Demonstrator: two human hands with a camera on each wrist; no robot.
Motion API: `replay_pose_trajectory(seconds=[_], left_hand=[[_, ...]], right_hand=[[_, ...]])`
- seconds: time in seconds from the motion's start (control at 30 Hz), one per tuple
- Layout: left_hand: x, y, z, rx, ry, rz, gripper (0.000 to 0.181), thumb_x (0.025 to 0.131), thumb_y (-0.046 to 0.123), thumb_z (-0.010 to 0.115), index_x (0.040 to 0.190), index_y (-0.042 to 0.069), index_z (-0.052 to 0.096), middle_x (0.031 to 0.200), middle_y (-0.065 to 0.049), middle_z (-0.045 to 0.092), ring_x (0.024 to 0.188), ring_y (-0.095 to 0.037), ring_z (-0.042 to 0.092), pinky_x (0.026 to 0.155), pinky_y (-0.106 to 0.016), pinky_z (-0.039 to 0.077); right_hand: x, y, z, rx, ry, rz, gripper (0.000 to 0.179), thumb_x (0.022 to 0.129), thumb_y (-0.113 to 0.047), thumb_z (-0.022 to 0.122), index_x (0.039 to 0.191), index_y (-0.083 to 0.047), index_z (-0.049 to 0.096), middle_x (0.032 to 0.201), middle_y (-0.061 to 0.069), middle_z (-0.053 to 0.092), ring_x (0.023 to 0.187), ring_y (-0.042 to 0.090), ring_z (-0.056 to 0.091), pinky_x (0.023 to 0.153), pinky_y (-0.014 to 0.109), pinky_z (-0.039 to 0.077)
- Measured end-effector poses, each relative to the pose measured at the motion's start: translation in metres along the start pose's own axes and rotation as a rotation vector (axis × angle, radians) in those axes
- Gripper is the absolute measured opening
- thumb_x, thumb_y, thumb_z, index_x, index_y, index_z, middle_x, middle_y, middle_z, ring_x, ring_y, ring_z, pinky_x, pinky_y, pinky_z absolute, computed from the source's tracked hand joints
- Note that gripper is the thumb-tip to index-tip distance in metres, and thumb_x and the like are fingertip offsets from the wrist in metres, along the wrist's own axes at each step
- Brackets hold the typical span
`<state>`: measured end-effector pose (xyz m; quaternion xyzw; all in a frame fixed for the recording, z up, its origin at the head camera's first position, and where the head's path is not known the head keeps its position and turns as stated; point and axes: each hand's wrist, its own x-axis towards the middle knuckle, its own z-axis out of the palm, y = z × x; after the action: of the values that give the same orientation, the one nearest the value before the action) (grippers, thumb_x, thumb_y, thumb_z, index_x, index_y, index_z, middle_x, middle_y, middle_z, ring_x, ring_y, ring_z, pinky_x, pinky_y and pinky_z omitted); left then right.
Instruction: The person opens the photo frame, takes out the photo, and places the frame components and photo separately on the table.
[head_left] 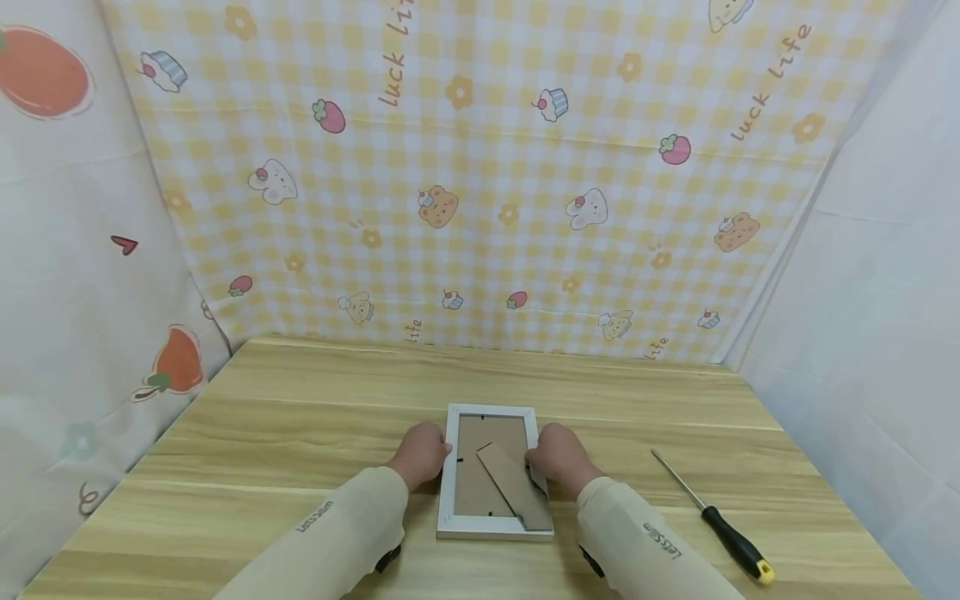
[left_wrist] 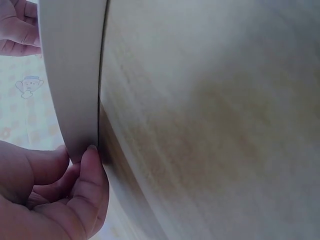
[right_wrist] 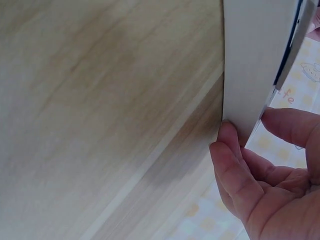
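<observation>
A white picture frame [head_left: 495, 524] lies back side up on the table in the head view, its brown backing board [head_left: 468, 492] facing up. Across the backing sits a slanted brown easel stand [head_left: 510, 479], and small black tabs show along the inner edge. My left hand [head_left: 422, 454] pinches the left side of the frame; in the left wrist view its thumb and fingertips close on the frame's edge [left_wrist: 75, 85]. On the opposite side my right hand [head_left: 561, 458] grips the frame's right edge [right_wrist: 252, 65] between thumb and fingers.
A screwdriver [head_left: 705, 508] with a black handle and yellow end lies on the wood-grain table [head_left: 300, 400] to the right of my right hand. A yellow checked cloth [head_left: 480, 167] hangs behind the table, with pale cloth walls at both sides.
</observation>
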<state>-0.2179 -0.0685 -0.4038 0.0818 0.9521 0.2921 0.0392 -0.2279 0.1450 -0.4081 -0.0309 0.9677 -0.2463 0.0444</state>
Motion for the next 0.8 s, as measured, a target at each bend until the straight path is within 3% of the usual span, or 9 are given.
replay_pose_trajectory(seconds=[0.17, 0.4, 0.57, 0.73, 0.8], left_hand=[[-0.0005, 0.0008, -0.0014, -0.007, -0.008, -0.007, 0.027, 0.094, 0.004, 0.056, 0.068, -0.001, 0.056, 0.061, -0.002, 0.045, 0.059, -0.015, 0.043, 0.057, -0.026, 0.041], [-0.0032, 0.0013, 0.0014, -0.149, -0.046, -0.075, 0.039, 0.097, 0.008, 0.054, 0.059, 0.009, 0.044, 0.055, 0.001, 0.039, 0.051, -0.012, 0.037, 0.049, -0.022, 0.032], [-0.0045, -0.0015, 0.0011, -0.206, -0.052, -0.063, 0.042, 0.097, 0.010, 0.054, 0.056, 0.010, 0.043, 0.049, 0.004, 0.035, 0.044, -0.009, 0.032, 0.044, -0.021, 0.029], [-0.0046, -0.0065, 0.0009, -0.215, -0.014, -0.049, 0.025, 0.096, 0.010, 0.055, 0.073, 0.001, 0.060, 0.056, 0.001, 0.044, 0.050, -0.011, 0.039, 0.047, -0.023, 0.034], [-0.0049, -0.0081, 0.0006, -0.224, 0.002, -0.051, 0.019, 0.096, 0.010, 0.055, 0.081, -0.001, 0.063, 0.061, -0.001, 0.048, 0.053, -0.012, 0.043, 0.050, -0.025, 0.037]], right_hand=[[0.0004, -0.0016, -0.0014, -0.004, -0.004, 0.001, 0.046, 0.081, -0.002, 0.061, 0.050, -0.015, 0.031, 0.047, -0.007, 0.026, 0.044, 0.008, 0.026, 0.043, 0.020, 0.024], [-0.0029, -0.0024, -0.0054, 0.011, -0.010, -0.001, 0.046, 0.083, -0.005, 0.062, 0.051, -0.015, 0.030, 0.048, -0.006, 0.026, 0.045, 0.008, 0.026, 0.044, 0.020, 0.024], [-0.0063, -0.0013, -0.0062, 0.054, -0.013, 0.004, 0.045, 0.084, -0.008, 0.061, 0.052, -0.016, 0.031, 0.049, -0.006, 0.028, 0.046, 0.009, 0.027, 0.045, 0.021, 0.024], [-0.0087, -0.0003, -0.0064, 0.072, -0.008, -0.008, 0.039, 0.085, -0.008, 0.060, 0.057, -0.014, 0.035, 0.052, -0.005, 0.030, 0.048, 0.010, 0.029, 0.046, 0.022, 0.026], [-0.0094, 0.0009, -0.0062, 0.056, 0.000, -0.018, 0.029, 0.087, -0.009, 0.060, 0.062, -0.009, 0.045, 0.055, -0.003, 0.035, 0.050, 0.011, 0.033, 0.048, 0.023, 0.030]])
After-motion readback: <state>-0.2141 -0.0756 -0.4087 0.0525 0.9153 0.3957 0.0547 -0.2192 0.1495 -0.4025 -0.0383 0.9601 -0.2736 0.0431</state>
